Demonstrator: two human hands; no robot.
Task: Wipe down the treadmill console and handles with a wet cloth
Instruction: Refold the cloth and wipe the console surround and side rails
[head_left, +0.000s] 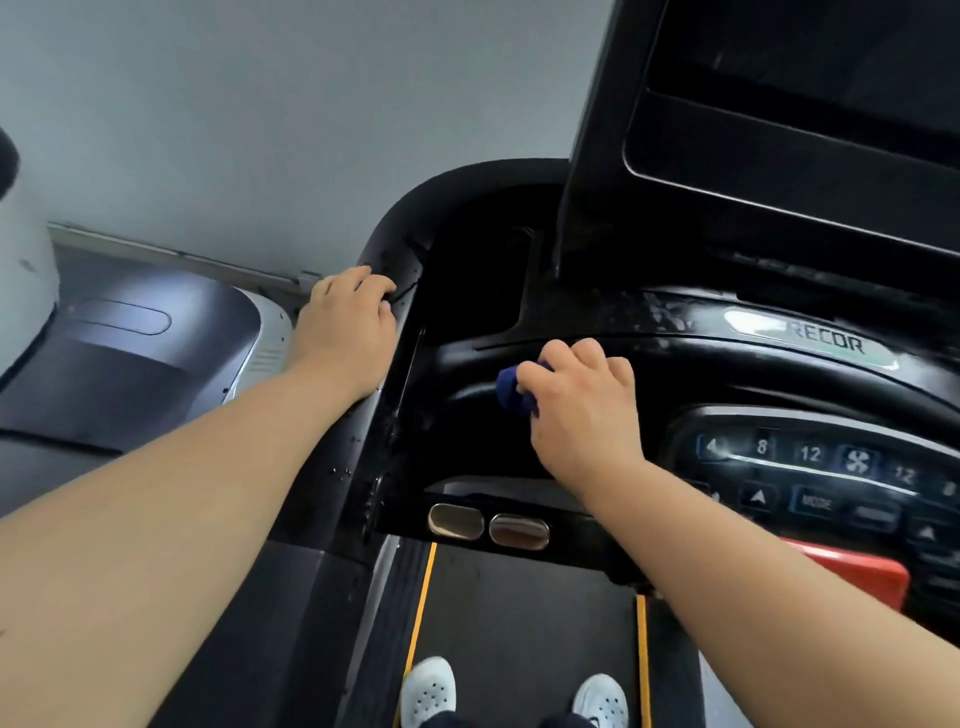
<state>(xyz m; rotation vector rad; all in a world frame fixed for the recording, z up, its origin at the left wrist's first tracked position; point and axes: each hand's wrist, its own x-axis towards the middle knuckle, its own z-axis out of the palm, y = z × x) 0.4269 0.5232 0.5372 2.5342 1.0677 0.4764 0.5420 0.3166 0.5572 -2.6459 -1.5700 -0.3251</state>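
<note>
The black treadmill console (810, 467) fills the right half of the view, with a button panel and a dark screen (810, 88) above. My right hand (582, 405) is shut on a bunched dark blue cloth (511, 389), pressing it against the curved black front bar left of the buttons. Only a corner of the cloth shows past my fingers. My left hand (348, 327) grips the black left side handle (384, 291), which carries water droplets. Two metal pulse sensors (488, 525) sit on the lower crossbar below the cloth.
A red safety key block (852, 571) sits at the console's lower right. The treadmill belt (524, 613) with yellow edge lines runs below, with my white shoes (428, 691) on it. A neighbouring grey machine (135, 338) stands at left against a pale wall (260, 104).
</note>
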